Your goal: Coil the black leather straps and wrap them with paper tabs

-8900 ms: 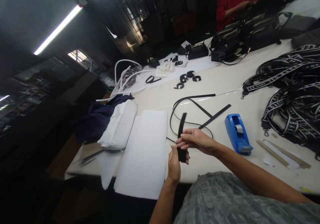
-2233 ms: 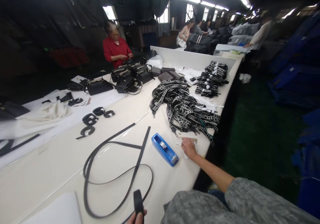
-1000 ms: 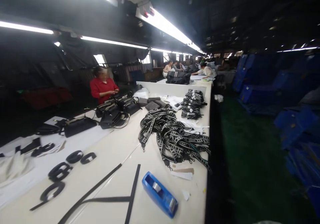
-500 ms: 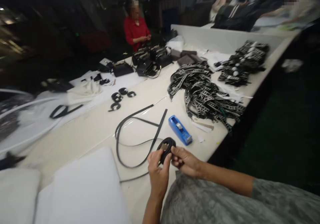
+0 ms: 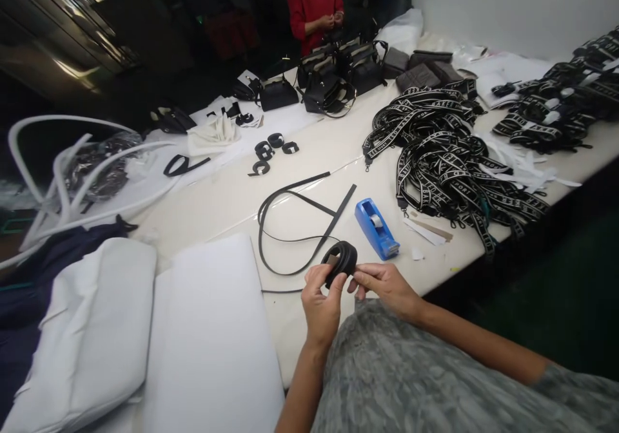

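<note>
A coiled black strap is held up above the near edge of the table, with a small brown piece showing at its inner left side. My left hand is closed on the coil from below, thumb in front and fingers behind. My right hand pinches at the coil's lower right side; its fingertips are partly hidden. Loose black straps lie in a loop on the table just beyond the coil. A blue tape dispenser stands to the right of them.
Printed black-and-white straps are heaped at the right. Several small coiled straps lie farther back, near black handbags. White sheets and a folded white bundle are at the left. A person in red stands across the table.
My view has shifted, so the table's things appear farther right and larger. Both hands stay at the coil, which now shows turned more edge-on.
</note>
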Demonstrator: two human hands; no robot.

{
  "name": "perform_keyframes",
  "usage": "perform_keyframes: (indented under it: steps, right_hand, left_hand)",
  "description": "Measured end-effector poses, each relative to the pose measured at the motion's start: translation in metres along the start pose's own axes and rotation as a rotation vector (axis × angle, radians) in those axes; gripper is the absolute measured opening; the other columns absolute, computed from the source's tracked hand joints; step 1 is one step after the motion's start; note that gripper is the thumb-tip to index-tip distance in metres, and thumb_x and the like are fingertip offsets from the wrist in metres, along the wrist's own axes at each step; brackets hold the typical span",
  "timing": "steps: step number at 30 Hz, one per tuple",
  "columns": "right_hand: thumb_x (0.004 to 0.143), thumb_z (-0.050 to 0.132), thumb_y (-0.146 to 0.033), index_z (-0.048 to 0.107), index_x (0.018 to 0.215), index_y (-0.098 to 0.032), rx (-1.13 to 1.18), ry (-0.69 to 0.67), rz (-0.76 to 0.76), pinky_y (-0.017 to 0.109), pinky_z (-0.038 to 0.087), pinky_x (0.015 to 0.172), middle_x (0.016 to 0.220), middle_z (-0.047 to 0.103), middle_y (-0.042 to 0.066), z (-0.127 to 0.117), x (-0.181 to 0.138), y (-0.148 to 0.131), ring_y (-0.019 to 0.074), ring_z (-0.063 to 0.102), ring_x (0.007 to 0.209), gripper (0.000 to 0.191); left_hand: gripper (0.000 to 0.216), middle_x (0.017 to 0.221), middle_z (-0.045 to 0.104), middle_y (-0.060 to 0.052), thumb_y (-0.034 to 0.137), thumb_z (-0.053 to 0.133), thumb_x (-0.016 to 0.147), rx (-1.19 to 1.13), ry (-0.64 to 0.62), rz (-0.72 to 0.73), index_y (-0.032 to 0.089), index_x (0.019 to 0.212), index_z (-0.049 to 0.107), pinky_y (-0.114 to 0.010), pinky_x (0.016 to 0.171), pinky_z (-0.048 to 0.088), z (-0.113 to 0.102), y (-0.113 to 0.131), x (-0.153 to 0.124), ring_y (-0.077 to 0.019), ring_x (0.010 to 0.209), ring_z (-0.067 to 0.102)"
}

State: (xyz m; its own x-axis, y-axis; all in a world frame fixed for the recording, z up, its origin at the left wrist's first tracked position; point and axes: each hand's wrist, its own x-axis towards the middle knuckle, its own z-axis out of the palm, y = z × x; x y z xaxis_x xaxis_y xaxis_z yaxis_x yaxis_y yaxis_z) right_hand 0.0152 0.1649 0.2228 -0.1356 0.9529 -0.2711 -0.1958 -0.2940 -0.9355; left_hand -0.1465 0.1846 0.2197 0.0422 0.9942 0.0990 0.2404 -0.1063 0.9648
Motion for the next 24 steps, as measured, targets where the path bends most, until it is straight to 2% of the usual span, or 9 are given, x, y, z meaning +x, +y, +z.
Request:
perform_keyframes:
  steps: [2,5,8,12,16,18,19,21,24]
  right_hand:
    - [0.092,0.060,-0.044,0.073,0.092,-0.016,-0.137,0.013,-0.025,0.028,0.052,0.063,0.078,0.071,0.004,-0.001,-0.005,0.001,0.0137,0.063,0.059,0.031]
    - [0.093,0.057,-0.039,0.066,0.108,-0.018,-0.317,0.101,-0.129,0.029,0.053,0.067,0.077,0.071,0.002,-0.001,-0.013,0.004,0.0143,0.065,0.060,0.027]
    - [0.093,0.059,-0.036,0.059,0.114,-0.019,-0.366,0.158,-0.224,0.030,0.054,0.070,0.072,0.070,0.000,0.000,-0.019,0.005,0.0146,0.066,0.060,0.027]
    - [0.089,0.065,-0.039,0.058,0.097,-0.019,-0.174,0.027,-0.110,0.030,0.056,0.067,0.073,0.072,0.002,-0.003,-0.018,-0.001,0.0165,0.070,0.062,0.023]
    - [0.073,0.081,-0.033,0.058,0.102,-0.018,0.023,-0.193,0.075,0.038,0.056,0.086,0.100,0.075,0.010,-0.014,-0.018,-0.011,0.0238,0.072,0.095,0.040]
    - [0.075,0.080,-0.028,0.058,0.111,-0.018,0.045,-0.337,0.123,0.040,0.053,0.095,0.110,0.073,0.011,-0.019,-0.020,-0.015,0.0246,0.068,0.110,0.043]
    - [0.079,0.075,-0.027,0.059,0.114,-0.018,0.016,-0.386,0.120,0.039,0.052,0.096,0.112,0.072,0.011,-0.021,-0.020,-0.016,0.0239,0.067,0.112,0.040]
    - [0.088,0.064,-0.024,0.063,0.116,-0.018,-0.179,-0.410,0.033,0.036,0.054,0.091,0.106,0.074,0.009,-0.025,-0.021,-0.016,0.0216,0.069,0.104,0.028]
    - [0.093,0.054,-0.020,0.074,0.102,-0.018,-0.628,-0.297,-0.251,0.031,0.054,0.079,0.090,0.074,0.007,-0.028,-0.019,-0.013,0.0193,0.070,0.085,0.022]
  left_hand:
    - [0.018,0.095,0.069,-0.009,0.032,0.069,0.085,0.035,0.013,0.016,0.018,0.096,0.070,-0.039,0.089,0.049,-0.001,0.000,0.000,-0.0242,0.096,0.063]
    - [0.015,0.092,0.069,-0.007,0.031,0.069,0.085,0.111,0.047,0.070,0.019,0.094,0.070,-0.039,0.088,0.048,-0.001,0.001,-0.002,-0.0233,0.092,0.062]
    - [0.015,0.092,0.070,-0.007,0.030,0.067,0.086,0.155,0.064,0.106,0.019,0.096,0.070,-0.039,0.087,0.047,0.002,0.001,-0.004,-0.0233,0.093,0.061]
    - [0.016,0.093,0.072,-0.008,0.029,0.065,0.087,0.179,-0.023,0.058,0.020,0.098,0.071,-0.041,0.090,0.045,0.005,0.000,-0.007,-0.0248,0.095,0.061]
    - [0.020,0.097,0.073,-0.009,0.032,0.065,0.086,0.173,-0.110,-0.060,0.019,0.099,0.072,-0.043,0.092,0.044,-0.003,-0.004,-0.008,-0.0266,0.099,0.061]
    - [0.021,0.096,0.073,-0.009,0.033,0.066,0.085,0.173,-0.142,-0.091,0.019,0.099,0.073,-0.043,0.091,0.044,-0.008,-0.006,-0.009,-0.0271,0.099,0.061]
    - [0.021,0.095,0.073,-0.009,0.033,0.066,0.084,0.173,-0.163,-0.105,0.019,0.099,0.073,-0.043,0.091,0.044,-0.011,-0.006,-0.010,-0.0272,0.098,0.061]
    - [0.020,0.093,0.073,-0.008,0.033,0.068,0.083,0.175,-0.209,-0.132,0.019,0.097,0.074,-0.043,0.090,0.043,-0.013,-0.007,-0.013,-0.0273,0.095,0.061]
    - [0.017,0.091,0.074,-0.007,0.029,0.071,0.079,0.172,-0.295,-0.162,0.021,0.094,0.076,-0.044,0.092,0.040,-0.012,-0.007,-0.021,-0.0269,0.092,0.061]
